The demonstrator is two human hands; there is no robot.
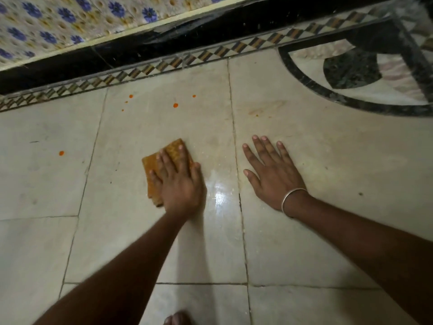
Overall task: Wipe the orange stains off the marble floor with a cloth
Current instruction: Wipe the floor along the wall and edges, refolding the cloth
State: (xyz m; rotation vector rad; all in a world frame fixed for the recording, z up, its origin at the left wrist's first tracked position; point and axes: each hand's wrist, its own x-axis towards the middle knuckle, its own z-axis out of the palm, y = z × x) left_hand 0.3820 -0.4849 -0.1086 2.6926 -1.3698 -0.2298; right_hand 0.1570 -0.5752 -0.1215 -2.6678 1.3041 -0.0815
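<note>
My left hand (pixel 180 181) presses flat on a folded orange-brown cloth (pixel 151 165) that lies on the pale marble floor (pixel 140 242). My right hand (pixel 271 170), with a metal bangle at the wrist, rests palm down on the floor to the right, fingers spread, holding nothing. Small orange stains dot the floor beyond the cloth: one at the far middle (pixel 175 105), one further left (pixel 131 96), a tiny one further right (pixel 194 96). Another orange spot (pixel 61 153) lies to the left of the cloth. A faint orange smear (pixel 267 109) shows ahead of my right hand.
A patterned inlay border (pixel 145 71) and a black skirting (pixel 70 66) run along the far edge below a flowered tile wall (pixel 58 22). A dark curved inlay (pixel 351 73) fills the far right corner. A wet shiny patch (pixel 220 198) sits between my hands. Toes (pixel 177 319) show at the bottom.
</note>
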